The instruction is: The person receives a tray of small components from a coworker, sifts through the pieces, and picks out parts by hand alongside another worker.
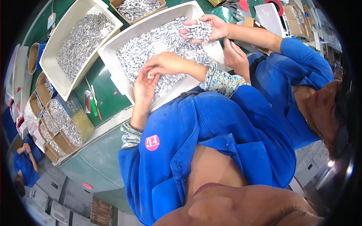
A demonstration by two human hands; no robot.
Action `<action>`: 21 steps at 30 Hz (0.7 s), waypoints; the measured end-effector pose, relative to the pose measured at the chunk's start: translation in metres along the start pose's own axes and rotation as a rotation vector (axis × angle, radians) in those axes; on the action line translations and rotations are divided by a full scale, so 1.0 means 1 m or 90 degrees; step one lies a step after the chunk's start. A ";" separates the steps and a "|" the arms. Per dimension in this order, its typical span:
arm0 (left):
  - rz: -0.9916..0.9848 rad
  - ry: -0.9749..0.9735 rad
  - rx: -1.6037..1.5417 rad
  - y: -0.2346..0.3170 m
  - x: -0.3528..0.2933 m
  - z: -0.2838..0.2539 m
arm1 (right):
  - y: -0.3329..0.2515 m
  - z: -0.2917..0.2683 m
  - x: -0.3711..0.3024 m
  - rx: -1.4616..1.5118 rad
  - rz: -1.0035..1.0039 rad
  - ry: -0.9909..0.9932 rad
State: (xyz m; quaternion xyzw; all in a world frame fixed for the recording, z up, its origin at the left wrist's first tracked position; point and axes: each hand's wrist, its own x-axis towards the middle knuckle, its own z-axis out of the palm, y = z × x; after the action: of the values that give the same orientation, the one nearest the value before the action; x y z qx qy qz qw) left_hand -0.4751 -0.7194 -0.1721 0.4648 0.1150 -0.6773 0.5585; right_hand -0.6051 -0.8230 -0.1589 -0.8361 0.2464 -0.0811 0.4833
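Observation:
A white plastic tub [109, 60] in front of me holds a thick layer of small silver metal cylinders [139, 49]. Over the near left part of that tub, my left hand [144, 89] is turned palm up, its fingers curled round a small pale silver cylinder [151, 75]. My right hand [166, 63] comes across from the right, with bent fingers meeting the left fingertips. What its fingertips pinch, if anything, is hidden. Beside me on the right, a co-worker's open palm [211, 28] carries a heap of the same cylinders, and their other hand [236, 57] is raised by the tub's rim.
Another white tub [51, 56] of cylinders stands to the left. Below it are a divided cardboard box [60, 137] of parts and a green marker-like item [92, 104] on the green table [109, 96]. A box of cylinders [137, 9] sits behind. Another person [26, 162] works far left.

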 end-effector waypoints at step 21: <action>0.325 0.079 1.477 0.009 0.042 0.028 | 0.051 0.027 0.013 -0.347 0.066 0.035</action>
State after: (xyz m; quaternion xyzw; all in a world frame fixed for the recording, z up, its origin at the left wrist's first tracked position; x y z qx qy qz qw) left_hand -0.4792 -0.7688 -0.1857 0.7344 -0.6358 -0.2224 -0.0833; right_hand -0.6006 -0.8295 -0.2172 -0.9191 0.3147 -0.0100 0.2370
